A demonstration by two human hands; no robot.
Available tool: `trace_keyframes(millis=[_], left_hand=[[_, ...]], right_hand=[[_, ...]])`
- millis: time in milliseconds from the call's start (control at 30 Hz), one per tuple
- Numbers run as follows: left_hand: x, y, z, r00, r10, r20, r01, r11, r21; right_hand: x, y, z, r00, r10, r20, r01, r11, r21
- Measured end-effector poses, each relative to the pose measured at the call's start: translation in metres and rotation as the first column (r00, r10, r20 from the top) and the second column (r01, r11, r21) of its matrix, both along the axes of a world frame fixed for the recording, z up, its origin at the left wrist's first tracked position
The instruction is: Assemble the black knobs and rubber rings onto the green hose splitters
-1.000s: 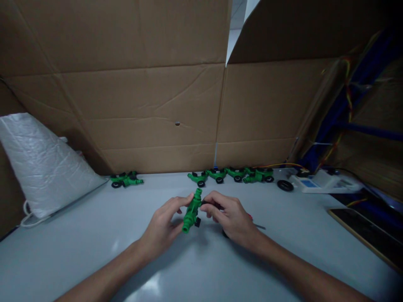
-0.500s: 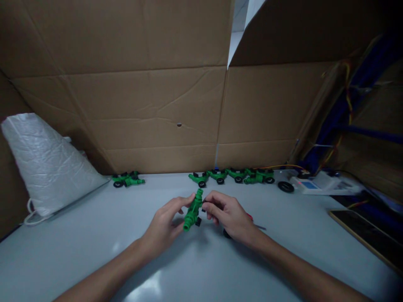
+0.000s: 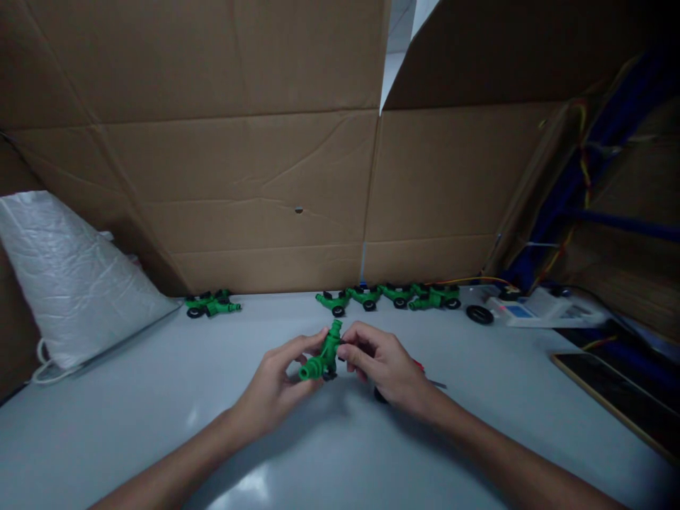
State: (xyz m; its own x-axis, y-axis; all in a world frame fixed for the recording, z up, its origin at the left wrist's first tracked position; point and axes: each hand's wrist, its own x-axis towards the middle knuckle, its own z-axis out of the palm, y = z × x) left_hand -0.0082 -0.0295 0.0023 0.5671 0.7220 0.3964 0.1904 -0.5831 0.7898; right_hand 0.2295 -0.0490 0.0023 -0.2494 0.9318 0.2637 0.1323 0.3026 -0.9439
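The left hand (image 3: 276,379) gripped a green fitting (image 3: 328,352) between thumb and fingers, holding it up above the pale table (image 3: 297,453), in the middle of the view. The fitting was tilted, its narrower end up and away, its wider end low and turned toward the left. The right hand (image 3: 390,365) was close against its right side, thumb and forefinger pinched together on a small dark piece (image 3: 342,343); most of that piece was covered, so its shape could not be told. Under the right hand a black part (image 3: 380,395) lay partly hidden, and just beyond the wrist showed a tool (image 3: 438,384) with a bit of red and a thin metal shaft. Along the back edge of the table, a row of green fittings with black wheel-like parts (image 3: 366,297) sat right of centre, and a smaller cluster of the same kind (image 3: 212,304) sat to the left. A black ring (image 3: 479,314) lay at the right end of the row, near a white device (image 3: 542,309). A stuffed white bag (image 3: 79,290) leaned at the far left, and brown cardboard (image 3: 255,177) rose behind everything.
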Motion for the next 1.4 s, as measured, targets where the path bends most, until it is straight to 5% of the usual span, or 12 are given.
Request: trace_keyframes(millis=[167, 467, 867, 1400], left_hand=[[0.009, -0.001, 0.006, 0.983, -0.047, 0.175, 0.103, 0.94, -0.324], [0.013, 0.001, 0.006, 0.959, -0.026, 0.283, 0.185, 0.814, -0.551], [0.015, 0.001, 0.002, 0.984, 0.047, 0.17, 0.029, 0.908, -0.419], [0.016, -0.002, 0.005, 0.973, 0.036, 0.23, 0.083, 0.87, -0.487]], right_hand=[[-0.002, 0.003, 0.002, 0.99, 0.007, -0.141, -0.014, 0.999, -0.044], [-0.002, 0.004, 0.007, 0.962, 0.081, -0.26, -0.138, 0.969, -0.206], [-0.008, -0.002, 0.004, 0.979, 0.122, -0.161, -0.148, 0.976, -0.158], [-0.005, -0.004, 0.002, 0.984, 0.124, -0.125, -0.137, 0.986, -0.1]])
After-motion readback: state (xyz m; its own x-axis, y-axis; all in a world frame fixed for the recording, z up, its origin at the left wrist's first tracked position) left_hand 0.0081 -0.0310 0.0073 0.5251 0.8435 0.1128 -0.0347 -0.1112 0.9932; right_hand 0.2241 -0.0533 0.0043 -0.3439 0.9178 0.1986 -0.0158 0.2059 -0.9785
